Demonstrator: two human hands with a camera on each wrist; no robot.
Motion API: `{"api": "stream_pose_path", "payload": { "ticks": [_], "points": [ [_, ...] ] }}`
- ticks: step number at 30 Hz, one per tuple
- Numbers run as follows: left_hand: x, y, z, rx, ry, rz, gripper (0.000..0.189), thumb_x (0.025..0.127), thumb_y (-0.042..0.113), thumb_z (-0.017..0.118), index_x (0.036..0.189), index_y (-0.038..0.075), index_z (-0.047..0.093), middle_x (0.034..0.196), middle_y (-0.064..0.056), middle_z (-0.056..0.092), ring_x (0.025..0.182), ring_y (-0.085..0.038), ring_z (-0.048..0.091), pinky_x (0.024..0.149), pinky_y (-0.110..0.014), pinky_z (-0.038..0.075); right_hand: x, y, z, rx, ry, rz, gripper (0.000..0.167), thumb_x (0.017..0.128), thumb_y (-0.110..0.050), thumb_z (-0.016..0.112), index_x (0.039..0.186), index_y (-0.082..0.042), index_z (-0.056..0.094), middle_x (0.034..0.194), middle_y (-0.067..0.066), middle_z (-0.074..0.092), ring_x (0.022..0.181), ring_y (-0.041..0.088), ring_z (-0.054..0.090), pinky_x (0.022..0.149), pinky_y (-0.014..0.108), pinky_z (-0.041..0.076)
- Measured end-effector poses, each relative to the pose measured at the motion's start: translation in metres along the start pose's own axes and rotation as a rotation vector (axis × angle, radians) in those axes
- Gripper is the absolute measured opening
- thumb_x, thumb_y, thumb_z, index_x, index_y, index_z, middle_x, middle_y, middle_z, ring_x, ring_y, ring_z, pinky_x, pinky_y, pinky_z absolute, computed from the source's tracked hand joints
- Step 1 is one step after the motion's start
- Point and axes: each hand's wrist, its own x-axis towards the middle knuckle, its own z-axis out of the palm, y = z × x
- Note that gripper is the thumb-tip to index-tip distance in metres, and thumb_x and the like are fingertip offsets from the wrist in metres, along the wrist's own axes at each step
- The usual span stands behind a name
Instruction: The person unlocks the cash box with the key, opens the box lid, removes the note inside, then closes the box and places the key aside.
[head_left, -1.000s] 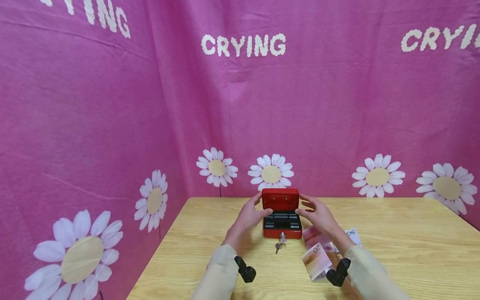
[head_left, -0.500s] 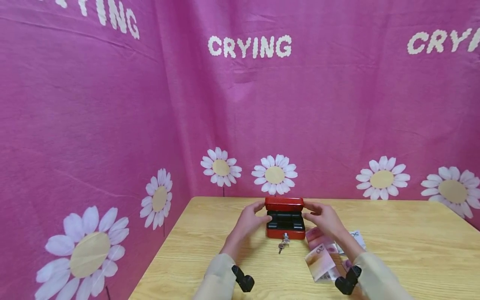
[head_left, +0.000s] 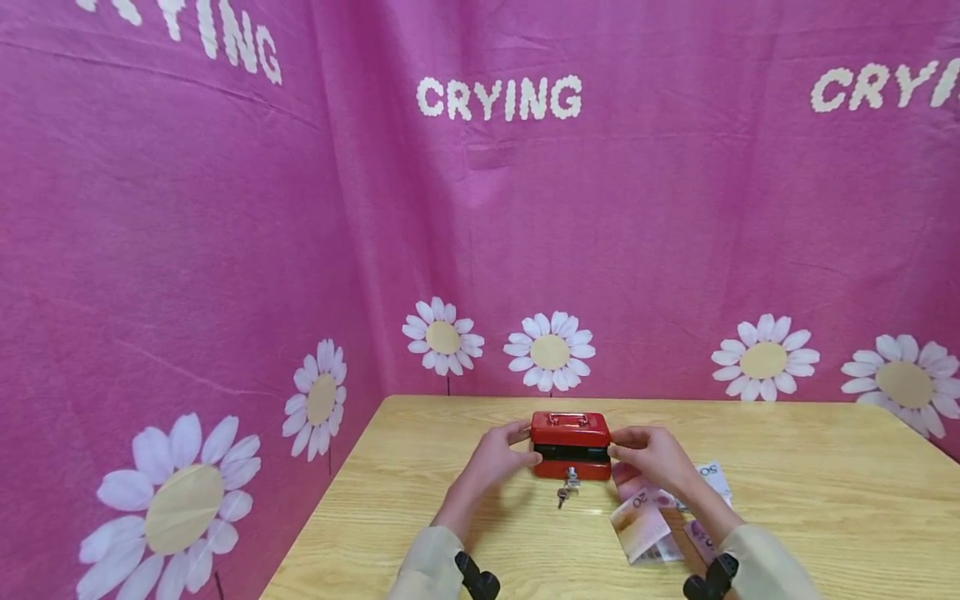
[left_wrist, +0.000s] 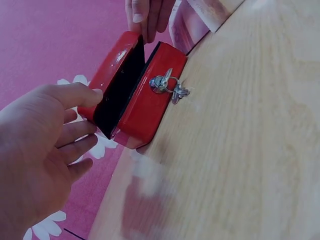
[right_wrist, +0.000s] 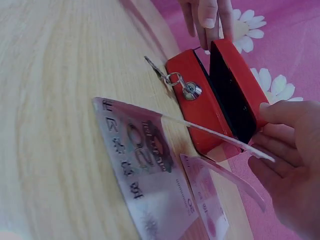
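A small red cash box (head_left: 570, 457) sits on the wooden table, its lid (head_left: 570, 427) tilted down to a narrow gap over the black insert. My left hand (head_left: 498, 454) touches the lid's left end with thumb and fingertips (left_wrist: 80, 95). My right hand (head_left: 651, 454) touches the right end the same way, fingers (right_wrist: 282, 114) relaxed. A key (head_left: 564, 487) on a ring hangs from the front lock (left_wrist: 161, 84), also seen as the key ring (right_wrist: 176, 80) in the right wrist view.
Several pink banknotes (head_left: 647, 517) lie just right of the box, under my right forearm; one folded note (right_wrist: 140, 165) stands partly up. A pink flower-printed cloth (head_left: 225, 250) hangs behind and left of the table (head_left: 825, 500).
The lid has swung down from upright to nearly shut, with both hands following it at its ends. The box and banknotes have stayed in place.
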Motion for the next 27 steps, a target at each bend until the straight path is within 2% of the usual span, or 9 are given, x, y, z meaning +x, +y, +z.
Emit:
{"api": "stream_pose_path", "payload": {
  "ticks": [3,9,13,17,18,21,24,27],
  "points": [
    [-0.005,-0.001,0.0,0.032,-0.021,-0.012,0.06,0.085,0.022,0.078,0.141,0.013,0.057,0.138,-0.005,0.063,0.134,-0.03,0.052,0.112,-0.052,0.041,-0.002,0.002,0.002,-0.007,-0.015,-0.004,0.034,0.091,-0.017,0.07,0.118,0.004,0.069,0.102,0.015,0.075,0.086,0.022,0.071,0.074,0.028,0.057],
    [-0.009,-0.004,0.0,0.06,-0.059,0.002,0.058,0.086,0.019,0.077,0.14,0.009,0.058,0.138,-0.007,0.063,0.135,-0.03,0.052,0.112,-0.049,0.042,-0.005,0.004,0.005,-0.101,-0.005,-0.028,0.033,0.089,-0.021,0.073,0.113,0.001,0.072,0.097,0.009,0.076,0.083,0.012,0.067,0.078,0.029,0.053],
    [-0.011,-0.005,0.001,0.074,-0.068,0.007,0.056,0.086,0.017,0.076,0.139,0.01,0.058,0.137,-0.006,0.063,0.134,-0.03,0.052,0.111,-0.05,0.043,-0.006,0.003,0.007,-0.109,-0.009,-0.025,0.03,0.088,-0.02,0.074,0.111,0.001,0.073,0.097,0.01,0.076,0.082,0.012,0.066,0.075,0.027,0.052],
    [-0.011,-0.006,0.001,0.131,-0.072,0.03,0.052,0.087,0.013,0.075,0.137,0.011,0.061,0.137,-0.006,0.063,0.131,-0.027,0.055,0.107,-0.048,0.047,-0.006,0.002,0.008,-0.107,-0.009,-0.008,0.03,0.088,-0.018,0.074,0.111,0.001,0.073,0.096,0.009,0.076,0.08,0.012,0.065,0.072,0.026,0.052],
    [-0.011,-0.006,0.002,0.157,-0.073,0.039,0.051,0.087,0.013,0.075,0.136,0.011,0.062,0.137,-0.005,0.063,0.129,-0.024,0.056,0.105,-0.045,0.048,-0.006,0.002,0.008,-0.105,-0.012,-0.006,0.03,0.088,-0.018,0.074,0.111,0.002,0.072,0.095,0.009,0.075,0.079,0.012,0.065,0.071,0.026,0.052],
    [-0.01,-0.005,0.003,0.235,-0.072,0.062,0.049,0.087,0.01,0.073,0.134,0.01,0.063,0.136,-0.006,0.064,0.11,-0.017,0.06,0.086,-0.031,0.052,-0.007,0.002,0.01,-0.09,-0.012,0.005,0.03,0.088,-0.016,0.073,0.111,0.003,0.071,0.091,0.008,0.075,0.078,0.014,0.067,0.068,0.024,0.052],
    [-0.009,-0.002,0.004,0.289,-0.069,0.065,0.047,0.087,0.008,0.072,0.134,0.009,0.064,0.135,-0.007,0.065,0.091,-0.014,0.055,0.067,-0.024,0.043,-0.009,0.0,0.012,-0.075,-0.011,0.003,0.027,0.089,-0.013,0.07,0.109,0.006,0.07,0.087,0.01,0.074,0.076,0.017,0.067,0.064,0.025,0.053],
    [-0.009,0.002,0.005,0.301,-0.072,0.052,0.047,0.088,0.006,0.07,0.134,0.009,0.064,0.135,-0.008,0.064,0.08,-0.015,0.051,0.058,-0.023,0.037,-0.011,-0.004,0.014,-0.078,0.024,0.017,0.024,0.09,-0.011,0.068,0.106,0.006,0.07,0.083,0.01,0.072,0.073,0.018,0.067,0.062,0.026,0.054]
  ]
}}
